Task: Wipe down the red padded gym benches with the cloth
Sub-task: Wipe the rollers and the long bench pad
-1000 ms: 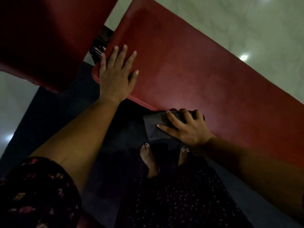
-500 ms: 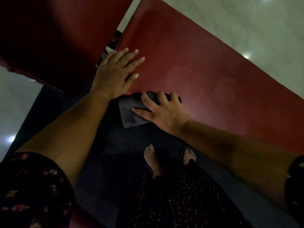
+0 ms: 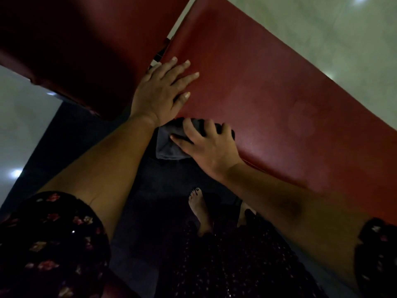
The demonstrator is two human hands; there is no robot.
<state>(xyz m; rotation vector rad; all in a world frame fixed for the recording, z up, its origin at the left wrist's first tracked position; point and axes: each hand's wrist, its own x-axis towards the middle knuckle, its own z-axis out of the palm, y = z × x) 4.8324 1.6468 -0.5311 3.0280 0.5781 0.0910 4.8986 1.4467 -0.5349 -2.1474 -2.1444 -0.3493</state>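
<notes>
Red padded bench [image 3: 268, 87], long pad, ran diagonally from the top centre of the view to the lower right; a second red pad [image 3: 81, 39] stood beside it at the upper left, the two parted by a narrow gap in which dark frame hardware showed. Cloth [image 3: 169, 145], dark grey, folded, lay over the near long edge of the bench close to its left end corner, part on the pad top and part hanging down the side. Right hand [image 3: 206, 143] pressed on the cloth with fingers curled over its upper fold, thumb stretched flat along the hanging part; grip judged as a hold on the cloth against the edge. Left hand [image 3: 165, 91] lay flat on the pad top at the end corner, fingers straight and spread, holding nothing, just beside the cloth and seemingly bracing. Step in hand, by judgement: wiping the near edge and side of the long pad at its end corner. Most of the pad top toward the far edge showed no cloth on it; how much was already clean could not be told in the dim light. Next move, by judgement, called for the left hand to clear the corner so the cloth could pass under it, then for strokes across the top. Bare feet [image 3: 198, 209] stood on dark floor matting [image 3: 150, 201] below.
</notes>
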